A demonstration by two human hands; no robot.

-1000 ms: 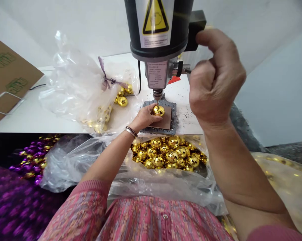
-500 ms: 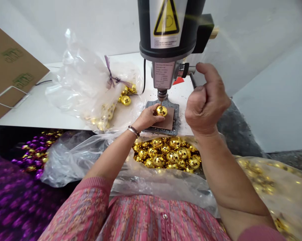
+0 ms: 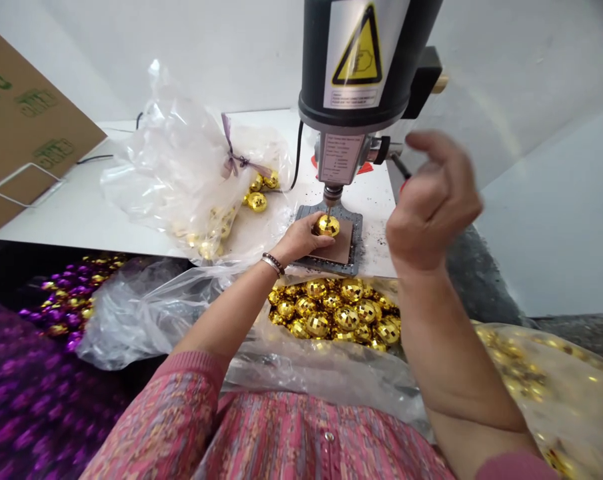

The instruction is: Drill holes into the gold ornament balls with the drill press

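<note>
"White desk (image 3: 89, 217) before a pale wall (image 3: 231, 53). Where's the piece?"

"Shiny gold mirror-faceted ball (image 3: 330, 227), on a square brown board (image 3: 339, 252), directly beneath the slim metal bit (image 3: 329, 211) of a black-and-grey drill press (image 3: 351, 120)."

"Grip?"

"Left hand (image 3: 304, 239) closed round the ball, thumb along its near side. Right hand (image 3: 434, 210) curled, blurred, beside the thin black lever (image 3: 400, 165); cannot tell whether it grasps it."

"Step in hand?"

"Drilling, I judge: bit at the ball's top, depth unreadable."

"And the next move calls for?"

"Probably a steady left hold, fingertips clear of the bit, until it lifts free. More gold faceted balls (image 3: 346, 317) lie heaped in clear plastic sheeting (image 3: 321, 367) at the desk's near edge."
</note>
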